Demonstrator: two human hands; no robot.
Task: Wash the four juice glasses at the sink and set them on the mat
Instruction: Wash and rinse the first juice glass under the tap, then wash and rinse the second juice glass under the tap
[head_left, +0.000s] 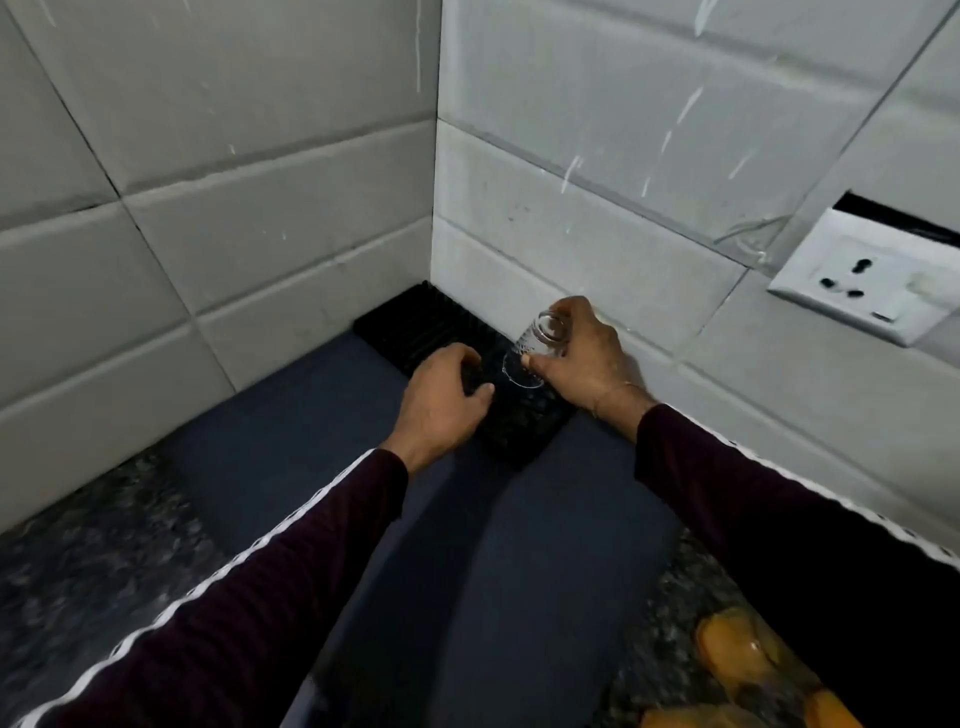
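1. Head view: a black ridged mat (415, 322) lies on the counter (78, 571) in the far corner where 2 tiled walls (260, 182) meet, its long side against the right-hand wall.
2. A dark blue cloth or sheet (467, 571) covers the middle of the counter, running from the mat toward the near edge; speckled dark stone shows on either side of it.
3. The right hand (582, 364) grips 1 clear juice glass (535, 345), fingers and thumb curled round its body. The glass is tilted, its base up toward the wall and its open rim down over the mat's near half; whether the rim touches the mat cannot be told.
4. The left hand (441, 400) rests on the mat just beside the glass, fingers curled over the mat; whether they hold something cannot be told.
5. Both arms wear dark maroon sleeves (260, 597) with a white stripe.
6. A white wall socket (857, 280) is set in the right-hand wall, well apart from the mat.
7. Orange rounded objects (737, 654), blurred, lie at the counter's near right corner.
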